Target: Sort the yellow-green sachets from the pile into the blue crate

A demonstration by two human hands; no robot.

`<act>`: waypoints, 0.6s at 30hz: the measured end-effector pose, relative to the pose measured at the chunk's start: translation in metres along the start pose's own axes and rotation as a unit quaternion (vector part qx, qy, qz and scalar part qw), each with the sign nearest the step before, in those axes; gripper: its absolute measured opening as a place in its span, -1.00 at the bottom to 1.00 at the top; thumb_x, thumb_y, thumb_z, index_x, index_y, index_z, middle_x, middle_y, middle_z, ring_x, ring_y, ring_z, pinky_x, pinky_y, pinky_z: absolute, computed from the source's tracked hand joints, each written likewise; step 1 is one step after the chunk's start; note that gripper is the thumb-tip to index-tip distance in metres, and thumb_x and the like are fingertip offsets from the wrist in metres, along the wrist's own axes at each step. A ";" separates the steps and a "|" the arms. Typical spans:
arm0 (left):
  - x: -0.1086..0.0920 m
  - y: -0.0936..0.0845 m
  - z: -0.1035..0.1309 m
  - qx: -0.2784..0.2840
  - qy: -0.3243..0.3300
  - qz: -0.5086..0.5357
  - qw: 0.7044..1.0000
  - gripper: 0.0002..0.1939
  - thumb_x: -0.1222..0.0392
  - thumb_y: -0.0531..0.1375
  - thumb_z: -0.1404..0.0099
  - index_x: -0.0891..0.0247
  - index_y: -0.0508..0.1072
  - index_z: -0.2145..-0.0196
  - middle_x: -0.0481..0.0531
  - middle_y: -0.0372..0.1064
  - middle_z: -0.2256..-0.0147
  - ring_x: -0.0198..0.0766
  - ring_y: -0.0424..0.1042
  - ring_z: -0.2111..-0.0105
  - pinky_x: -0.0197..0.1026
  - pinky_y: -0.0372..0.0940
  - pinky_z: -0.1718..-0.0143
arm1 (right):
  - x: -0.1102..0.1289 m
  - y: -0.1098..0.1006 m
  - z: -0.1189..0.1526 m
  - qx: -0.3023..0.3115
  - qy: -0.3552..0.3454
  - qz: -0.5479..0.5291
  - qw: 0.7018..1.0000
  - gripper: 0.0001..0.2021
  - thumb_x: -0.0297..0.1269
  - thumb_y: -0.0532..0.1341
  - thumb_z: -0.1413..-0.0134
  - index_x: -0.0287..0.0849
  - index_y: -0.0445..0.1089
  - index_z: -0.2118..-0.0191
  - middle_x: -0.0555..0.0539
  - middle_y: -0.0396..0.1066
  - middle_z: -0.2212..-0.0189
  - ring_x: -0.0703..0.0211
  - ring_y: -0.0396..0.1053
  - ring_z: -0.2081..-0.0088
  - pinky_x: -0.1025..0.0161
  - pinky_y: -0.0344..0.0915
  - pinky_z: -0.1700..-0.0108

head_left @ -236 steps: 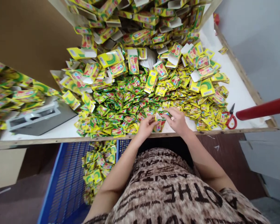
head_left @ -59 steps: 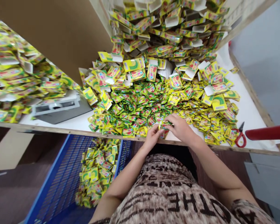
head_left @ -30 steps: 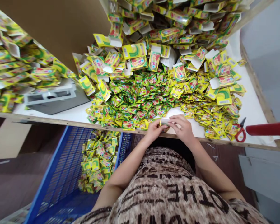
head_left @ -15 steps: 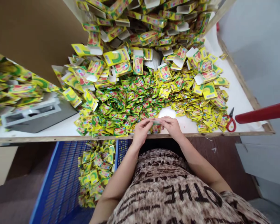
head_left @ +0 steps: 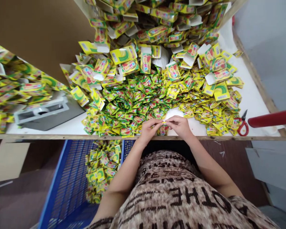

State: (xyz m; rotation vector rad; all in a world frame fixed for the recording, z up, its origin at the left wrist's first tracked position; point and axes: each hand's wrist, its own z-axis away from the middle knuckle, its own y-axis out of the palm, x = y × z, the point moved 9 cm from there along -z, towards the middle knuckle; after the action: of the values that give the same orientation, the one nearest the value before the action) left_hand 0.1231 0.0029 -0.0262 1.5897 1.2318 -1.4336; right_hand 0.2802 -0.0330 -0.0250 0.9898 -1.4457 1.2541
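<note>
At the table's front edge, my left hand point(head_left: 148, 129) and my right hand point(head_left: 181, 127) meet fingertip to fingertip. Both pinch a small thin item point(head_left: 164, 122), white and yellow, seen nearly edge-on between them; whether it is a box or a packet I cannot make out. Just under the fingertips lies a green and yellow packet point(head_left: 163, 130). Behind my hands spreads a heap of small green packets point(head_left: 135, 98), with yellow packets point(head_left: 205, 108) to the right. Open-ended yellow and green boxes point(head_left: 124, 56) lie behind these heaps.
Red-handled scissors point(head_left: 243, 124) lie at the right near a red pole point(head_left: 271, 118). A grey holder point(head_left: 47, 114) stands at the left beside a brown cardboard panel point(head_left: 38, 35). Below the table edge, a blue basket point(head_left: 59, 181) holds many packets.
The view has shifted, so the table's contents appear further right. The pinched item now shows a yellow part and looks smaller between my fingertips, which are closer together.
</note>
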 end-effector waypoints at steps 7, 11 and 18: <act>-0.007 -0.002 0.011 0.044 0.060 -0.022 0.997 -0.81 0.10 0.32 -0.20 0.19 0.61 0.24 0.13 0.58 0.21 -0.16 0.54 0.17 -0.05 0.39 0.03 | 0.027 0.009 0.019 0.058 -0.166 0.125 0.976 -0.88 -0.26 0.24 -0.18 -0.12 0.49 0.20 -0.14 0.42 0.22 0.15 0.41 0.20 0.17 0.41 0.18; 0.000 0.005 0.024 0.055 0.082 -0.056 0.994 -0.80 0.10 0.29 -0.23 0.17 0.59 0.19 0.13 0.55 0.14 -0.17 0.52 0.10 -0.04 0.38 0.00 | 0.022 0.009 0.042 0.003 -0.198 0.188 0.962 -0.86 -0.33 0.18 -0.20 -0.08 0.50 0.19 -0.15 0.37 0.22 0.10 0.35 0.17 0.11 0.39 0.16; -0.008 -0.018 0.033 -0.069 0.033 -0.042 0.996 -0.84 0.11 0.26 -0.25 0.18 0.55 0.23 0.08 0.53 0.23 -0.19 0.50 0.18 -0.13 0.38 0.06 | 0.005 0.005 0.011 -0.014 -0.111 0.134 0.985 -0.81 -0.21 0.15 -0.23 -0.10 0.51 0.25 -0.09 0.39 0.31 0.15 0.38 0.29 0.18 0.38 0.27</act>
State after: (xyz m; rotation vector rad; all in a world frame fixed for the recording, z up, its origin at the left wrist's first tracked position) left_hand 0.0952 -0.0231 -0.0226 1.5177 1.4199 -1.3273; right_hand 0.2722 -0.0433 -0.0217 0.9622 -1.8125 1.3434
